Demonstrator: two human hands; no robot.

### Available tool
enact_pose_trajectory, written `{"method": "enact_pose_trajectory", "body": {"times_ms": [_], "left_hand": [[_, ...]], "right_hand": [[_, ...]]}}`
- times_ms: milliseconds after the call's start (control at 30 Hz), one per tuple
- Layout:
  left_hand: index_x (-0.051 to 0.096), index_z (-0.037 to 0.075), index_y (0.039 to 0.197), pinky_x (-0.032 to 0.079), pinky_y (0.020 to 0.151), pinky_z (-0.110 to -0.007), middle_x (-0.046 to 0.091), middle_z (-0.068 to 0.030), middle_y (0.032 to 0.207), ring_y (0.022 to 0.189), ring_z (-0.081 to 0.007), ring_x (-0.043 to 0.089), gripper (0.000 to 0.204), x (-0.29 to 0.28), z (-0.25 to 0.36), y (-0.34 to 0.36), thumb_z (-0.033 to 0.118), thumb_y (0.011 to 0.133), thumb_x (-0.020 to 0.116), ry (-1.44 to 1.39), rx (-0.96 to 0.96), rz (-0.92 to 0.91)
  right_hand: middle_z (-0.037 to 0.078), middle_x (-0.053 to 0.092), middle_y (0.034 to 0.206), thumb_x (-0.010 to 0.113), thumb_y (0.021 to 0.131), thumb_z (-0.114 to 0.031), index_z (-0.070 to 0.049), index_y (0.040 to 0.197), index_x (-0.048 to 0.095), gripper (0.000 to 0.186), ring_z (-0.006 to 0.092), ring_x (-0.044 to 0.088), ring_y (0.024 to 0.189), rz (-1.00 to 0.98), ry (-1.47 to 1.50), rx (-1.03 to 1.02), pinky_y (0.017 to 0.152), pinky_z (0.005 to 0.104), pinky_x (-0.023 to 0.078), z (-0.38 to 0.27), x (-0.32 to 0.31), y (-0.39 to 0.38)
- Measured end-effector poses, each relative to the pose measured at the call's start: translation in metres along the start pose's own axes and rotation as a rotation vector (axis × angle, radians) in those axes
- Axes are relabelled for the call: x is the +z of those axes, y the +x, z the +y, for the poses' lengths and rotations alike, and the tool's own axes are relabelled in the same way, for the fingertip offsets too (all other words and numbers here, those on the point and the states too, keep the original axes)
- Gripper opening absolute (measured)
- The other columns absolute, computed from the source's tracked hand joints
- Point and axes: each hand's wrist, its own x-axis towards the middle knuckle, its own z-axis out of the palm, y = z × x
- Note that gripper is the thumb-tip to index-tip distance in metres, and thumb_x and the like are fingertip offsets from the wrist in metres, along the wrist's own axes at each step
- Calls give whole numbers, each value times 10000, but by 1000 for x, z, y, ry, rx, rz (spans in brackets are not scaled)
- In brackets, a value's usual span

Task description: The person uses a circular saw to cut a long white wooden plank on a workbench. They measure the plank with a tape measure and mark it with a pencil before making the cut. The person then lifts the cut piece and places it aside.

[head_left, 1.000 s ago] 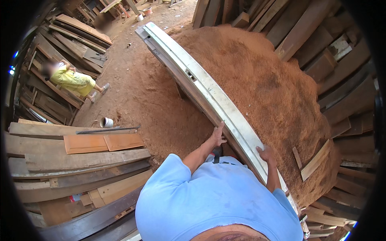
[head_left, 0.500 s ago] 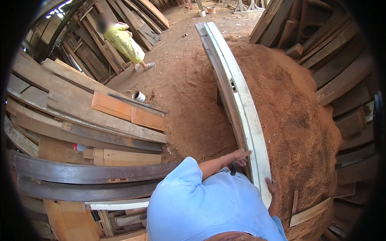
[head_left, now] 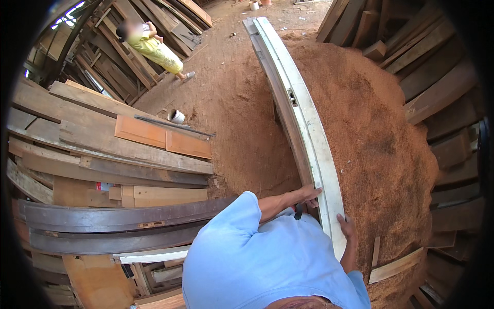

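A long white-painted wooden beam point(head_left: 315, 135), with a stepped edge and a small slot cut in it, runs away from me and bends in the fisheye picture. Along its left side shows a bare brown wooden face point(head_left: 288, 123). My left hand point(head_left: 310, 194) grips the beam's left edge near my body, its fingers curled and partly hidden. On the opposite edge, a little closer to me, my right hand point(head_left: 347, 226) holds on with the thumb on top; its other fingers are mostly out of sight. Just below my left hand sits a small black thing point(head_left: 298, 211) that I cannot make out.
A broad heap of reddish-brown sawdust point(head_left: 381, 149) lies right of the beam, with wood offcuts point(head_left: 396, 269) on it. Stacked planks point(head_left: 103, 139) fill the left, and more timber point(head_left: 442, 98) leans at right. A white bucket point(head_left: 176, 116) and a person in yellow point(head_left: 159, 54) are farther off.
The whole view has shifted slightly, so the beam's far end sits higher in the picture. Both hands stay on the beam. The person in yellow has changed posture a little.
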Motion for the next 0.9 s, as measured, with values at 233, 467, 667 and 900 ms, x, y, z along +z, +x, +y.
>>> {"method": "enact_pose_trajectory", "body": {"times_ms": [233, 467, 667, 900], "left_hand": [[669, -150, 1014, 612, 646, -413, 736, -234, 838, 721, -296, 738, 633, 3, 23, -26, 432, 1083, 430, 290, 8, 61], [708, -112, 850, 608, 639, -399, 729, -196, 740, 698, -294, 735, 639, -2, 13, -15, 409, 1082, 421, 268, 21, 69], [711, -77, 977, 595, 650, -392, 744, -195, 828, 695, -253, 720, 583, -25, -38, 19, 412, 1086, 411, 165, 51, 25], [664, -69, 1123, 579, 618, -381, 740, -180, 887, 633, -242, 691, 544, -18, -31, 7, 413, 1089, 416, 192, 160, 21]], "right_hand": [[141, 744, 967, 705, 918, -440, 98, 1124, 713, 577, 207, 688, 859, -25, -74, 18, 791, 363, 534, -11, -11, 5], [199, 743, 996, 793, 859, -342, 113, 1152, 688, 551, 261, 708, 895, 55, -2, 106, 827, 394, 538, -2, 0, 2], [248, 732, 1086, 844, 783, -323, 91, 1225, 647, 637, 338, 721, 962, -2, -151, 26, 865, 428, 552, -48, 10, -34], [209, 746, 1072, 847, 771, -307, 31, 1211, 692, 576, 314, 723, 980, -40, -168, 21, 886, 404, 550, -62, 3, -43]]}}
